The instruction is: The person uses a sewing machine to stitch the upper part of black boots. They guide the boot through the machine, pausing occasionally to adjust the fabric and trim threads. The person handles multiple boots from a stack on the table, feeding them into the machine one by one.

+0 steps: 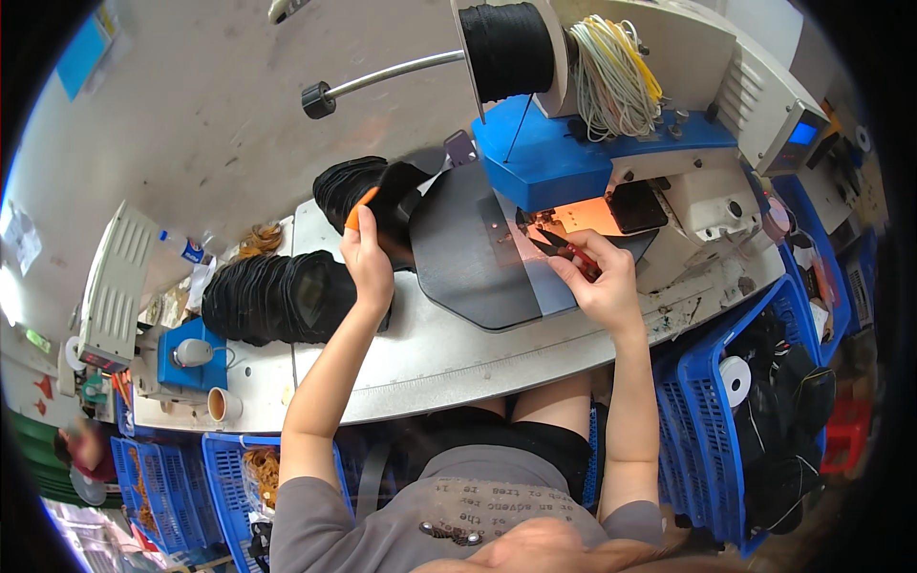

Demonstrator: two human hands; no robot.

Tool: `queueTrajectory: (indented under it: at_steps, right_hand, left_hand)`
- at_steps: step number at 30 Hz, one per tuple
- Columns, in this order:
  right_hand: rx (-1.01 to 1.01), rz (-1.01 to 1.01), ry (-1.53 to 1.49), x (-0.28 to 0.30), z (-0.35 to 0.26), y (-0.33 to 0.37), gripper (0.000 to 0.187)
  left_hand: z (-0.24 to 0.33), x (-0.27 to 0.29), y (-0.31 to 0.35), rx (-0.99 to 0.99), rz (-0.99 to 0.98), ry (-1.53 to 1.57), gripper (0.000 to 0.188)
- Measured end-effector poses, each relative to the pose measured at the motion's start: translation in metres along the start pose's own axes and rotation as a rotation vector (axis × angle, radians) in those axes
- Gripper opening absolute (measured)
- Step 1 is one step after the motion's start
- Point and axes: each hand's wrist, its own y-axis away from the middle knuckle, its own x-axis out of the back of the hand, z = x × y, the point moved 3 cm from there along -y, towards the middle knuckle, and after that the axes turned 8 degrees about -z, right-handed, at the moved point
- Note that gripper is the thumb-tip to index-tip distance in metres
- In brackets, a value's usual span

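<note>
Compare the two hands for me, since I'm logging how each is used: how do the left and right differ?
The left hand grips a black fabric piece with an orange tab at the stack of black pieces; the right hand holds small red-handled snips at the sewing machine. The left reaches farther out; the right stays nearer. Both are bare.

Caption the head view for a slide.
Seated at a sewing machine, left hand holds a black fabric piece; right hand holds thread snips.
</note>
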Motion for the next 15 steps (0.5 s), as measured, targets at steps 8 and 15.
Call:
queueTrajectory:
  at_steps: [8,15]
  right_hand:
    - [0.076,-0.052,0.306,0.014,-0.026,0.009,0.017]
    - [0.106,-0.061,0.427,0.006,-0.020,0.005,0.035]
  left_hand:
    - [0.061,-0.063,0.064,-0.477,-0.981,-0.995,0.033]
    - [0.061,-0.090,0.062,-0.513,-1.032,-0.972,0.030]
